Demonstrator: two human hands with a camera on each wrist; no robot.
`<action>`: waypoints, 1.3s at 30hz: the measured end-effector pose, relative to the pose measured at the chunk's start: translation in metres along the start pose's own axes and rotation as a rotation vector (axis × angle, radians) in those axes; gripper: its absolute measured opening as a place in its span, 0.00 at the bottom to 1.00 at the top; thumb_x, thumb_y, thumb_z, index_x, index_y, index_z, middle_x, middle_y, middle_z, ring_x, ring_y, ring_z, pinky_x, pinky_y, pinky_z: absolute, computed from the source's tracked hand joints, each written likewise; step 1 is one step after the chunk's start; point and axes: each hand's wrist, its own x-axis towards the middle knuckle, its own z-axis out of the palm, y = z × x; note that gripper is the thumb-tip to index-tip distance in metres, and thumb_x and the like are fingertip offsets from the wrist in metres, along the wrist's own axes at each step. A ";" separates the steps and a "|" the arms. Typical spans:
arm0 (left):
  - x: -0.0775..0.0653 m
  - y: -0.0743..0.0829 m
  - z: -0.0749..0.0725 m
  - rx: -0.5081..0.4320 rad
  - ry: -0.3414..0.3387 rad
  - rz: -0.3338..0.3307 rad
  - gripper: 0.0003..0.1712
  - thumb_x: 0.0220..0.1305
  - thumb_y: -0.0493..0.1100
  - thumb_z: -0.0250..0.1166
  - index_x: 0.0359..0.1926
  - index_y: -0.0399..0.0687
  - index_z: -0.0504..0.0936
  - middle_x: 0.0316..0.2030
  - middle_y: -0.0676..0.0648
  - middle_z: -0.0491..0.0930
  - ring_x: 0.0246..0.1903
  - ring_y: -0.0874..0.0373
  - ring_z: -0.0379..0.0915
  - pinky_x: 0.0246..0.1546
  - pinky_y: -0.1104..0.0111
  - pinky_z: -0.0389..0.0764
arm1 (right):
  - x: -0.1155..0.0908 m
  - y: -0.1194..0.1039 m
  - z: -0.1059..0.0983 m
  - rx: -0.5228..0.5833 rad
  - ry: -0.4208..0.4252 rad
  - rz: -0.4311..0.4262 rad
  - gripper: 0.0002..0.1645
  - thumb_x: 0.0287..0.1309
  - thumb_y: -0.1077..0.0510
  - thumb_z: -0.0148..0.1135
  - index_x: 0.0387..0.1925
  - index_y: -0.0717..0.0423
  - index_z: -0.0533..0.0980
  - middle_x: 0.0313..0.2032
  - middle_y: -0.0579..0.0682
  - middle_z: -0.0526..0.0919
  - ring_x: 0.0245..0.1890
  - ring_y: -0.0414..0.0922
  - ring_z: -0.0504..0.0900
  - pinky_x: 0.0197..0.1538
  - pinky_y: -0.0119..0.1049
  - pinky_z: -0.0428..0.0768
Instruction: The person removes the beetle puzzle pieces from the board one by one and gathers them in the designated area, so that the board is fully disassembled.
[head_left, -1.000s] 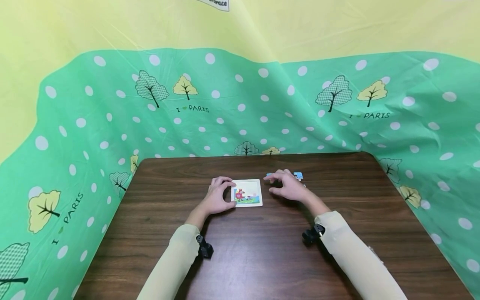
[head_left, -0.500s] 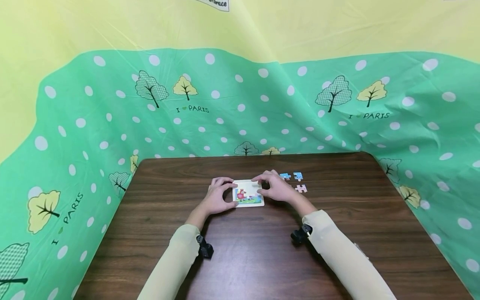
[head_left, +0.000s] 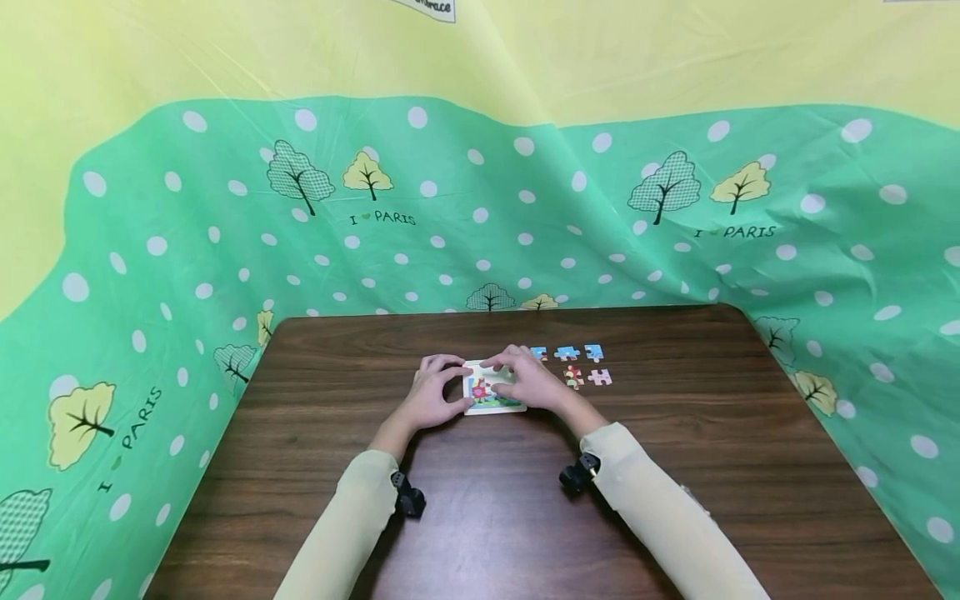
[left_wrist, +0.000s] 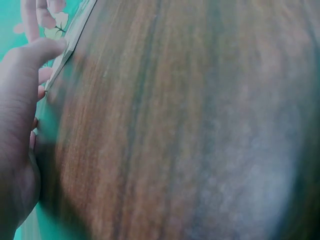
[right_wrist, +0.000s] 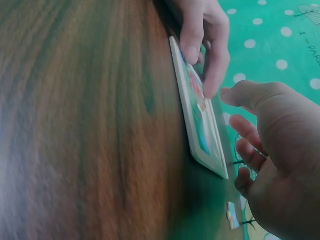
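A small white-framed jigsaw tray [head_left: 495, 412] with a printed picture, a red figure over green ground, lies on the table. My left hand [head_left: 437, 390] holds its left end, thumb at the near corner and fingers at the far one. In the right wrist view, that hand's thumb and finger overlap the picture. My right hand [head_left: 528, 382] hovers over the tray's right half, thumb and forefinger apart and nothing visible between them. In the right wrist view my right hand [right_wrist: 280, 135] shows loosely bent fingers beside the tray [right_wrist: 192, 132].
Several loose jigsaw pieces lie right of the tray: blue ones in a back row, including a blue piece [head_left: 567, 353], then a red-patterned piece [head_left: 573, 377] and a pink piece [head_left: 600, 377]. A green dotted curtain [head_left: 450, 208] hangs behind the brown wooden table [head_left: 495, 517].
My right hand has moved left from the loose pieces to over the tray, uncovering those pieces. My left hand stays at the tray's left end; the tray has shifted only slightly.
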 end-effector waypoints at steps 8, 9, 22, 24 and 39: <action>-0.001 0.002 -0.002 -0.015 -0.017 -0.020 0.34 0.65 0.52 0.78 0.69 0.47 0.87 0.76 0.41 0.75 0.78 0.37 0.59 0.78 0.35 0.65 | 0.007 0.001 0.015 -0.029 -0.009 0.077 0.29 0.63 0.52 0.78 0.66 0.50 0.87 0.52 0.51 0.86 0.55 0.49 0.76 0.58 0.45 0.78; -0.001 0.003 -0.002 -0.016 -0.018 -0.022 0.34 0.65 0.52 0.78 0.69 0.47 0.87 0.76 0.41 0.75 0.78 0.37 0.59 0.78 0.35 0.65 | 0.009 0.011 0.021 -0.037 -0.001 0.079 0.29 0.63 0.51 0.78 0.66 0.47 0.87 0.52 0.49 0.86 0.54 0.47 0.76 0.58 0.45 0.78; 0.000 0.002 -0.001 -0.014 -0.007 -0.008 0.34 0.63 0.52 0.78 0.68 0.48 0.88 0.74 0.42 0.77 0.78 0.37 0.60 0.77 0.35 0.65 | -0.002 -0.039 0.012 -0.097 -0.010 0.112 0.28 0.65 0.53 0.78 0.65 0.53 0.88 0.55 0.56 0.89 0.55 0.52 0.77 0.56 0.46 0.71; -0.001 0.002 -0.002 -0.016 -0.003 -0.004 0.33 0.63 0.52 0.78 0.68 0.47 0.88 0.74 0.42 0.77 0.77 0.36 0.61 0.77 0.34 0.66 | -0.002 -0.048 0.010 -0.098 -0.029 0.152 0.29 0.64 0.54 0.79 0.66 0.52 0.88 0.57 0.57 0.88 0.57 0.53 0.77 0.57 0.44 0.69; 0.000 0.000 -0.001 -0.006 0.013 0.015 0.35 0.62 0.52 0.80 0.67 0.43 0.88 0.73 0.41 0.78 0.76 0.36 0.63 0.76 0.34 0.67 | 0.000 -0.033 0.021 -0.029 -0.029 0.176 0.27 0.65 0.56 0.76 0.66 0.49 0.88 0.59 0.56 0.84 0.61 0.56 0.74 0.57 0.41 0.60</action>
